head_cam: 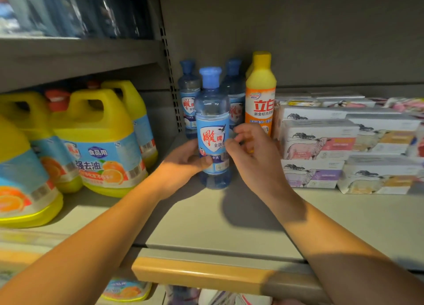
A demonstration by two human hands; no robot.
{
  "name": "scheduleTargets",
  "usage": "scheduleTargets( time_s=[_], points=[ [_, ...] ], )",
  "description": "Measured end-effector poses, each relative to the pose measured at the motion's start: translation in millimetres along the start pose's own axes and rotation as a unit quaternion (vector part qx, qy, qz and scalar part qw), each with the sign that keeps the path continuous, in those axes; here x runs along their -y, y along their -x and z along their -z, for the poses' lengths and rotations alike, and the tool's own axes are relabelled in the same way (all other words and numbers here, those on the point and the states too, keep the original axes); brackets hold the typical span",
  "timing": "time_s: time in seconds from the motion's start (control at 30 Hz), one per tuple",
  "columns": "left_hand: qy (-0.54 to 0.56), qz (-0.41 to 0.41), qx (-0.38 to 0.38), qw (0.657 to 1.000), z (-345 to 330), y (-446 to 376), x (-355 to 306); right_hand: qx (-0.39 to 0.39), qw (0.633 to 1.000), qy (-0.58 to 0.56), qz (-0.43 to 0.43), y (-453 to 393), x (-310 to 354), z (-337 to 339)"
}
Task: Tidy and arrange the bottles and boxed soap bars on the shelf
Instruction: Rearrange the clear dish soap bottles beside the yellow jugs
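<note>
**Blue bottle held upright at mid-shelf**

Item: blue bottle (213, 130), clear blue plastic, blue cap, light-blue label with a red-and-white shield and red characters. Standing upright on the shelf (229, 224), forward of the other bottles, between both hands.

Grip: left hand (185, 160) curled round the bottle's lower left side, thumb laid across the label front. Right hand (250, 148) at the bottle's right edge, fingers bent and pinching the label area.

Left of it: yellow jugs (101, 141) with red caps and orange-fruit labels, in a row on the neighbouring bay, divided off by a slotted upright (171, 79).

Behind it: two like blue bottles (189, 91), close together at the back; the front bottle partly hides both.

Right of these: a yellow bottle (260, 93) with an orange label, upright, just beside the right-hand rear blue bottle.

Further right: soap boxes (319, 139), white with sheep drawings and pink, purple or orange panels, stacked in layers, some askew.

Surface: grey-beige metal shelf with a tan front rail (197, 272); plain back panel; dim, warm light from the left.
</note>
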State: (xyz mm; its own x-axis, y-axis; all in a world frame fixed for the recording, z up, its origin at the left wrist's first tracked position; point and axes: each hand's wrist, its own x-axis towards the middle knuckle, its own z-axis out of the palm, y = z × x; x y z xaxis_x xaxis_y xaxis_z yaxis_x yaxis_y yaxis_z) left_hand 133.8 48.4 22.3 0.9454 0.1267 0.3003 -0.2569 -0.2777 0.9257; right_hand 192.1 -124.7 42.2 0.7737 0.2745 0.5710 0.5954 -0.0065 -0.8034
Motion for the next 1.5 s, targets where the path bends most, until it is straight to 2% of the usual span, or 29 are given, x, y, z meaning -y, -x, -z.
scheduleTargets(
  time_s=[0.03,0.1,0.17,0.2,0.33,0.43,0.53,0.63,0.7,0.83,0.9,0.97,1.03,1.1,1.17,1.2,1.27,1.33,1.5],
  points=[
    [0.007,-0.002,0.01,1.0,4,9,0,0.014,1.0,-0.016,-0.005,-1,3,-4],
    [0.04,-0.001,0.012,0.999,8,23,0,0.089,0.995,-0.044,-0.019,-7,9,-10],
    [0.111,0.012,0.017,0.994,9,31,1,0.169,0.982,-0.07,-0.051,-15,17,-17],
    [0.137,0.016,0.02,0.99,10,32,2,0.184,0.977,-0.083,-0.071,-20,19,-21],
    [0.169,0.067,-0.045,0.982,8,27,-1,0.126,0.969,-0.149,-0.152,-37,17,-37],
    [0.176,0.081,-0.083,0.978,10,25,0,0.066,0.944,-0.229,-0.23,-36,4,-47],
    [0.068,0.029,-0.081,0.994,13,29,-1,0.023,0.924,-0.269,-0.27,-36,-5,-52],
    [-0.081,-0.01,-0.134,0.988,13,31,-4,0.008,0.93,-0.261,-0.258,-38,-10,-53],
    [-0.135,-0.013,-0.165,0.977,14,32,-6,0.0,0.94,-0.251,-0.229,-39,-10,-53],
    [-0.268,-0.034,-0.164,0.949,9,35,-8,-0.024,0.972,-0.185,-0.145,-39,-4,-56],
    [-0.295,-0.038,-0.167,0.94,5,39,-10,-0.019,0.979,-0.166,-0.119,-37,-2,-57],
    [-0.197,0.001,-0.152,0.968,4,45,-13,0.012,0.975,-0.187,-0.123,-36,-2,-57],
    [0.007,0.062,-0.122,0.991,7,55,-17,0.065,0.953,-0.244,-0.168,-35,-2,-56],
    [0.21,0.132,-0.075,0.966,14,66,-21,0.11,0.901,-0.347,-0.235,-34,-2,-56],
    [0.324,0.191,-0.011,0.926,20,76,-25,0.138,0.841,-0.434,-0.293,-31,-3,-55],
    [0.353,0.202,0.015,0.913,22,79,-26,0.151,0.826,-0.449,-0.307,-30,-3,-55],
    [0.37,0.207,0.035,0.905,22,82,-26,0.163,0.826,-0.439,-0.313,-27,-4,-55],
    [0.341,0.196,0.012,0.919,16,82,-27,0.152,0.845,-0.412,-0.304,-26,-5,-55],
    [0.211,0.115,-0.101,0.965,4,84,-22,0.106,0.929,-0.275,-0.225,-29,-3,-51]
  ],
)
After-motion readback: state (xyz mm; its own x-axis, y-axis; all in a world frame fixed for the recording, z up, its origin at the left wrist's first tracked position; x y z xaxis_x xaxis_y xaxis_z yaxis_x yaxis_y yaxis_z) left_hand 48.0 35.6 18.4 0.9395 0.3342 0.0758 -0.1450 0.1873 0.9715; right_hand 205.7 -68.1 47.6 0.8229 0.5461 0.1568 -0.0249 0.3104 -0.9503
